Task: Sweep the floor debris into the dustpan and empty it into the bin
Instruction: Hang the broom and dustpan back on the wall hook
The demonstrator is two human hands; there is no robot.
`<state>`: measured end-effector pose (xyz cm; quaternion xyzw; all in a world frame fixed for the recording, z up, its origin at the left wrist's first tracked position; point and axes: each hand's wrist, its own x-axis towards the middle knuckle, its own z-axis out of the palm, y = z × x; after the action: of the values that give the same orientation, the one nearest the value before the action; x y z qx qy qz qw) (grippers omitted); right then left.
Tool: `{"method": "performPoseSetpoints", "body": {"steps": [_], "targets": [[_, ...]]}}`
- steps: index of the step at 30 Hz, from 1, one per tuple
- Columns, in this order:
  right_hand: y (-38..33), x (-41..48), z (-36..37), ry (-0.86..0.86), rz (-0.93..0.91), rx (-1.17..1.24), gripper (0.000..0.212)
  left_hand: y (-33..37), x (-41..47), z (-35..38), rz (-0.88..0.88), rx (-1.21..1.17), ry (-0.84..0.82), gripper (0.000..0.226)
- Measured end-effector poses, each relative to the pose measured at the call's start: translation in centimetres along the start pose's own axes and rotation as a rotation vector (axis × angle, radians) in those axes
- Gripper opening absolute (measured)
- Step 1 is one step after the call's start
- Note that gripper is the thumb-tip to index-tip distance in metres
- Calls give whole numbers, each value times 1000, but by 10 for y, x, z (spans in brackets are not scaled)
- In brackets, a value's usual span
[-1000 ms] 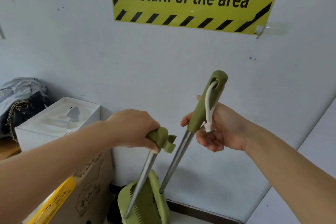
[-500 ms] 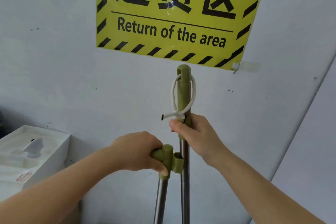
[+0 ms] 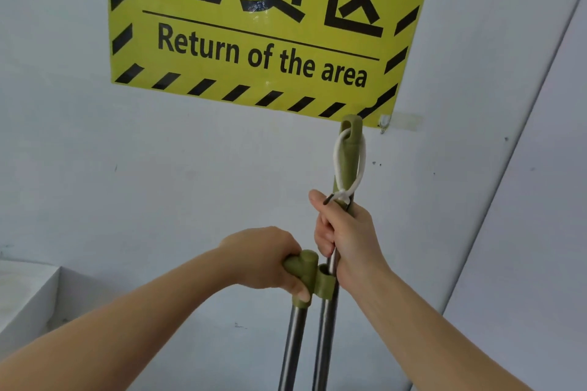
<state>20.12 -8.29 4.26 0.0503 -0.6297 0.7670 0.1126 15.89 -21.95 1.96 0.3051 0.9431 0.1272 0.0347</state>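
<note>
The left hand [image 3: 266,259] has its fingers curled over the green grip [image 3: 301,263] of the dustpan pole [image 3: 290,352]. The right hand [image 3: 346,238] is wrapped round the broom pole [image 3: 320,343], thumb pointing up beside the knot of the white cord [image 3: 347,165]. The two poles stand upright and side by side close to the wall [image 3: 158,168], and the broom pole sits in the clip [image 3: 325,284] on the dustpan's grip. The pan, the bristles, the floor and the bin are all out of view below.

The broom's green top [image 3: 349,133] is just under the sign [image 3: 254,25], with a small hook [image 3: 384,122] just beside it to the right. The step seems to be handling the joined set at its hanging place; whether sweeping lies ahead or is finished cannot be told.

If the set is to be hung, the right hand should free the cord loop from under its thumb. It should then raise the broom top above the hook and let the loop drop over it, while the left hand carries the dustpan's weight so the clip stays seated. If the broom is to be freed, the left hand should hold firm while the right pulls the pole sideways out of the clip without twisting. A jerk could swing the unseen pan into the wall.
</note>
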Motion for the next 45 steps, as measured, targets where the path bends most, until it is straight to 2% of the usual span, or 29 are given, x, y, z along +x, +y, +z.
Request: {"method": "performPoseSetpoints", "body": {"steps": [9,11,12,13,16,19,24,28,30,31,32,34,35,37,40,42,43,45], "targets": [[18,19,-6,-3,17,24,53,-14,30,8,66,9,-48,51],[19,20,-13,-36,-34,-27,34,-15,36,10,75,4,-53,51],[18,20,-18,-68,-63,-101,20,-15,39,11,83,-3,-56,51],[20,21,-25,-90,-65,-202,15,-14,42,11,96,-10,-62,51],[32,20,-44,-77,27,-428,24,-7,53,8,115,-17,-75,47],[46,23,-54,70,64,-442,28,4,68,8,99,-12,-78,46],[49,45,-75,295,52,-514,50,29,93,11,51,61,-50,46],[40,71,-101,316,10,-489,47,49,119,-2,18,175,-9,60],[37,87,-112,287,16,-483,45,57,130,-22,-2,92,-32,67],[37,95,-118,277,24,-472,47,62,135,-32,4,10,18,65],[37,103,-125,274,36,-461,48,68,140,-42,26,-68,143,59],[38,115,-135,277,65,-469,46,77,148,-53,147,-118,554,46],[39,120,-139,278,77,-492,45,80,154,-55,257,-41,742,45],[43,131,-149,262,90,-527,46,88,170,-55,456,247,928,49],[50,144,-160,223,78,-569,49,95,194,-56,561,490,938,27],[54,154,-168,207,63,-590,49,98,209,-59,537,461,941,16],[55,158,-172,205,65,-605,49,103,214,-60,491,350,933,14],[57,166,-180,207,80,-629,48,115,223,-71,351,-87,886,14]]}}
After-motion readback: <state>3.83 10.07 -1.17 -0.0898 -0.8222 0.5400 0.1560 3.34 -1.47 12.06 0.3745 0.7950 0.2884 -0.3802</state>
